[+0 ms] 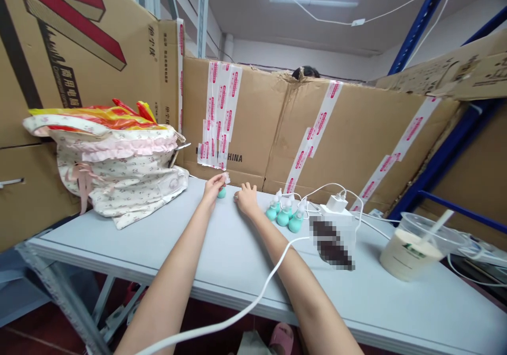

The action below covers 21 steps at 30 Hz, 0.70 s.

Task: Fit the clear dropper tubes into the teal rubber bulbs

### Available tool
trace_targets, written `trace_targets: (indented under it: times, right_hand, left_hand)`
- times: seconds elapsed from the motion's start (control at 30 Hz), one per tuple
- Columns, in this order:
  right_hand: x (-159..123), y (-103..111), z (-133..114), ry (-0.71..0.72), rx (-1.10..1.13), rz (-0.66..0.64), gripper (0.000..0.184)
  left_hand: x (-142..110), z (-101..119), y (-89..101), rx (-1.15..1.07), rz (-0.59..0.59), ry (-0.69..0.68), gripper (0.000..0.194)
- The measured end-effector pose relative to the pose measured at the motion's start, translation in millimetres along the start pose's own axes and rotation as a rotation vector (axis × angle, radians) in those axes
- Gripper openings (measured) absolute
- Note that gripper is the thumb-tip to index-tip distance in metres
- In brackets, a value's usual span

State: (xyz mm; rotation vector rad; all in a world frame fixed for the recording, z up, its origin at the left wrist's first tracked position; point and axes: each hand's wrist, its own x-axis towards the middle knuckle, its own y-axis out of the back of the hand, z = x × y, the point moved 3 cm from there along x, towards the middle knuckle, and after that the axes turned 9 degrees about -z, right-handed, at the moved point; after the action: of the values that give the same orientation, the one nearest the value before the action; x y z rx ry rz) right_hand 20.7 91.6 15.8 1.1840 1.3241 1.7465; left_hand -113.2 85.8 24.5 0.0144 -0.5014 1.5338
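Observation:
Toward the back of the grey table, my left hand (214,188) is closed on a small teal bulb bottle (222,193). A clear, frosted-looking tip (226,178) shows at its fingertips. My right hand (247,199) rests on the tabletop a little to the right, palm down. Its fingers are slightly bent and apart, and I see nothing in them, though the palm side is hidden. Beyond it to the right stand several teal bulb bottles (283,216) with clear pointed tops, grouped upright.
A white charger plug (336,203) sits on a power strip, with a white cable (237,313) crossing over my right forearm. A lidded drink cup (412,249) stands at right, a floral cloth bag (119,170) at left. Cardboard (253,117) walls the back. One patch is pixelated.

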Motion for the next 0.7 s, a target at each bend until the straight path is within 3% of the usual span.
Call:
trace_targets:
  times: [0.3,0.53,0.7]
  right_hand:
    - [1.3,-2.8,-7.4,0.036,-0.086,0.095,0.021]
    - [-26.3,42.7,5.0,-0.112,0.358,0.414,0.023]
    - [-56.3,60.1,18.1,-0.180,0.614,0.500,0.026]
  left_hand:
    - [-4.4,1.6,-7.2,-0.127,-0.092,0.077,0.042]
    - [-8.5,-5.4,-18.4,-0.125,-0.192,0.175,0.037]
    - [-19.5,-10.4,-37.4,-0.043,-0.441,0.250,0.037]
